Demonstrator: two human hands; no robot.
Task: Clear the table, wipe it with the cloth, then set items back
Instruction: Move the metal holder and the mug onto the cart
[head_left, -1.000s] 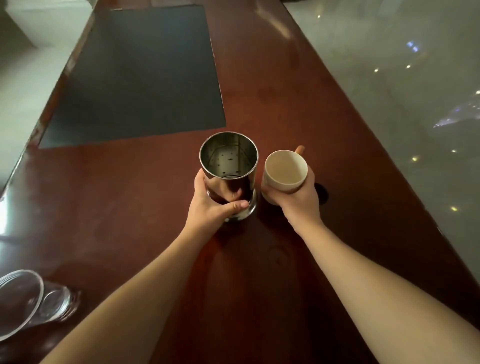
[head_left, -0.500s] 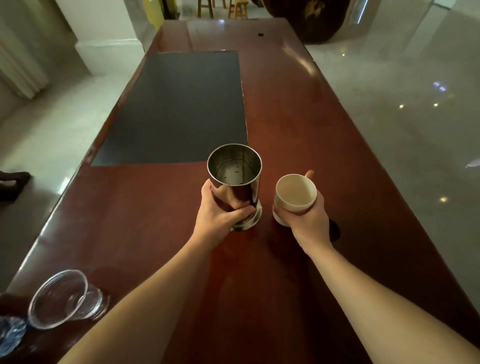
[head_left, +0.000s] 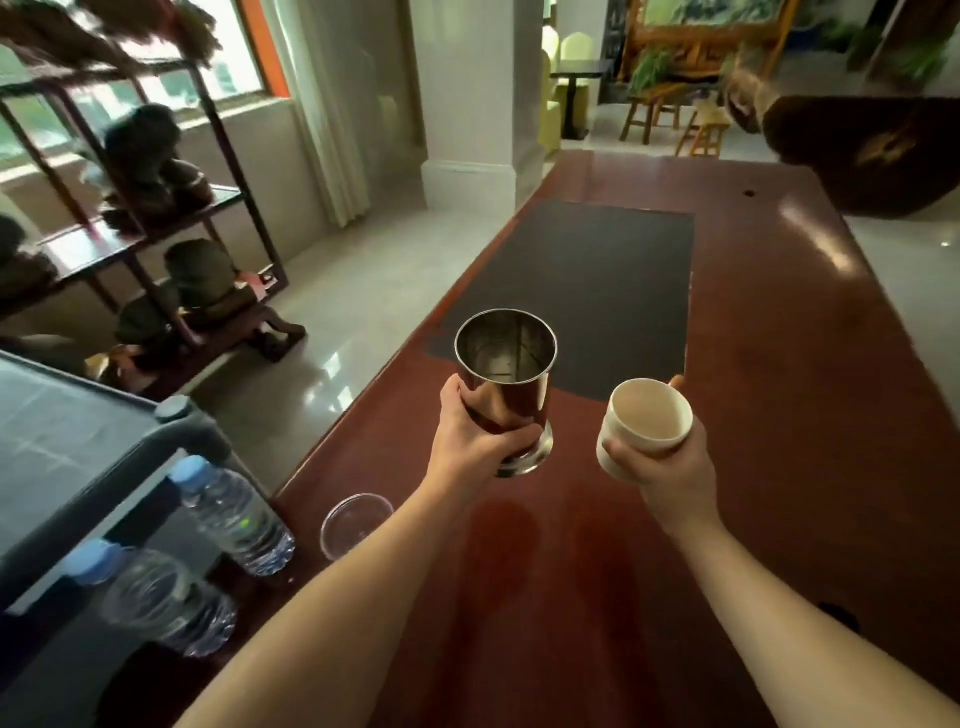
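The left hand (head_left: 467, 441) was wrapped round the lower half of a metal canister (head_left: 506, 384), thumb across the front, and the right hand (head_left: 662, 467) was curled round a small pale cup (head_left: 647, 423) from below. Both vessels were held off the table (head_left: 805, 415), mouths up and tilted a little toward the camera.

The relation that mattered was measured from the table. A grey cart (head_left: 78, 457) stood off the table's left edge, at its near corner, and it was judged the likely place for cleared things; this could not be confirmed. The canister, with its long axis close to upright, was held above the table's left half, so the left hand was the nearer to the cart. The cup was held just to the canister's right, above the table's middle.

A dark mat (head_left: 597, 291) was laid on the table beyond both hands. Two water bottles (head_left: 234, 519) were seen at the table's near left corner, and a clear plastic cup (head_left: 353, 522) was standing just beside them on the table. No cloth was visible.
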